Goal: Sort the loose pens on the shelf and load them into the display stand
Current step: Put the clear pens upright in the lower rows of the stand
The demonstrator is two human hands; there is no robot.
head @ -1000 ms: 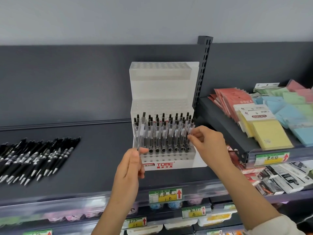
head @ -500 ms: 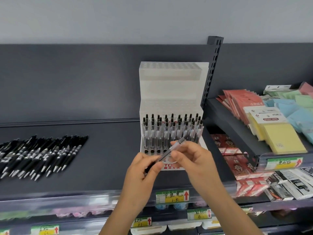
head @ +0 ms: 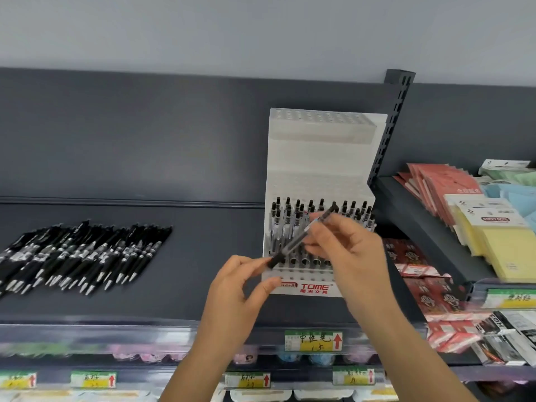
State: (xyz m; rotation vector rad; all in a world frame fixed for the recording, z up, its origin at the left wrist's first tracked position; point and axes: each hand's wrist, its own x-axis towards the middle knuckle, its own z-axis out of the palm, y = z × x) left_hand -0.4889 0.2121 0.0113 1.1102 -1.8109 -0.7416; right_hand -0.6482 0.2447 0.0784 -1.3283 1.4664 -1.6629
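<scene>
Hold pen (head: 295, 242) pinched mid-barrel in right hand (head: 348, 250), slanted just before stand (head: 327, 158). Left hand (head: 232, 288) at dark lower end: gripping or merely touching, cannot tell. Swing tip down, aim at free front hole, lower straight, avoid nudging neighbours.

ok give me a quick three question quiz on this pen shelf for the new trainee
1. True or false: the top tier of the stand is full of pens.
2. Where do the loose pens lie? A: on the shelf, left of the stand. B: on the floor. C: right of the stand.
3. Fill in: the right hand holds one ___ slantwise in front of the stand.
Key: 1 false, its holes are bare. 2 A. 3 pen.
</scene>
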